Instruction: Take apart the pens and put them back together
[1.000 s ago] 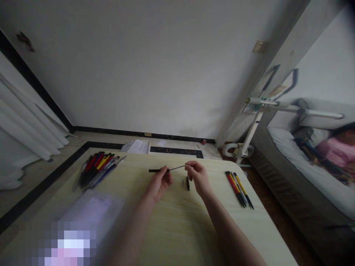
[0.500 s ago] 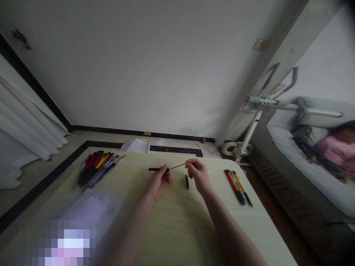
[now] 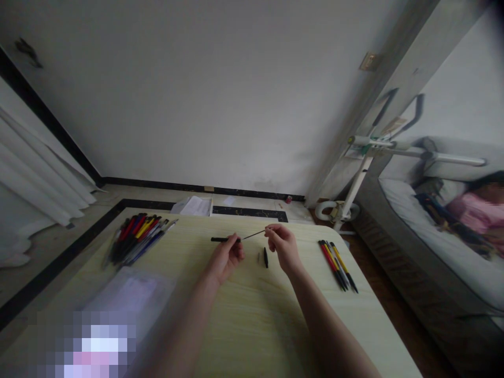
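Observation:
Above the middle of the table, my left hand (image 3: 228, 256) is closed on a black pen barrel (image 3: 219, 239) lying sideways in the fingers. A thin dark pen refill (image 3: 254, 234) slants between the hands. Its far end is pinched in my right hand (image 3: 282, 247), and its near end meets the barrel's open end; how far inside it sits I cannot tell. On the table below the refill lie a short black pen part (image 3: 265, 258), tapered at its ends, and a small pale piece (image 3: 259, 256), perhaps a spring.
On the left of the table (image 3: 244, 325) lies a pile of pens (image 3: 137, 236) in several colours, with a clear plastic bag (image 3: 134, 294) nearer me. Several assembled pens (image 3: 337, 265) lie at the right edge. A person (image 3: 476, 210) is on the sofa beyond.
My right hand has shifted very slightly to the right, with the refill still pinched in it. My left hand keeps its hold on the barrel, almost unmoved.

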`<state>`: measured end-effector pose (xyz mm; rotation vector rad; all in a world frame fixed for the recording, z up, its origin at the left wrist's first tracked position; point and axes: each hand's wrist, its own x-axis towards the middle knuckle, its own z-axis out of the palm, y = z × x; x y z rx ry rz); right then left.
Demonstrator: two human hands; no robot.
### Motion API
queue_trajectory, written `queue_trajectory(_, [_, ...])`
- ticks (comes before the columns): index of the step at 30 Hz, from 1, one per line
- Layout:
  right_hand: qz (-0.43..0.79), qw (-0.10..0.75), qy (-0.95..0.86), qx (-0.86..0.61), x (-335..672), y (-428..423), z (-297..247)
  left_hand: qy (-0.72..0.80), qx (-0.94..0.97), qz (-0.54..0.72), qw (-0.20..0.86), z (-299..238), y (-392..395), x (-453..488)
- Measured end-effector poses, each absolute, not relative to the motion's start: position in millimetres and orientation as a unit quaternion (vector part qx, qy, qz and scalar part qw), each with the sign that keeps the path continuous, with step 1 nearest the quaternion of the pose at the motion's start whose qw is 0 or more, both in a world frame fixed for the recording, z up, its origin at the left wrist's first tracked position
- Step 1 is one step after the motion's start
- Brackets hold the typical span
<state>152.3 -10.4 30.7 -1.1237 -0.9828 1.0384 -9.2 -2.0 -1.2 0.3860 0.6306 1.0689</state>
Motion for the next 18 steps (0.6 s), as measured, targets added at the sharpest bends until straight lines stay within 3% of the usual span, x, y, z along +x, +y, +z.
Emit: queue_trajectory(18, [0.448,0.623,-0.419,-0.485,155.1,-9.4,32.3,0.290,0.181,0.499,0.796,-2.9,-1.6,-9.8])
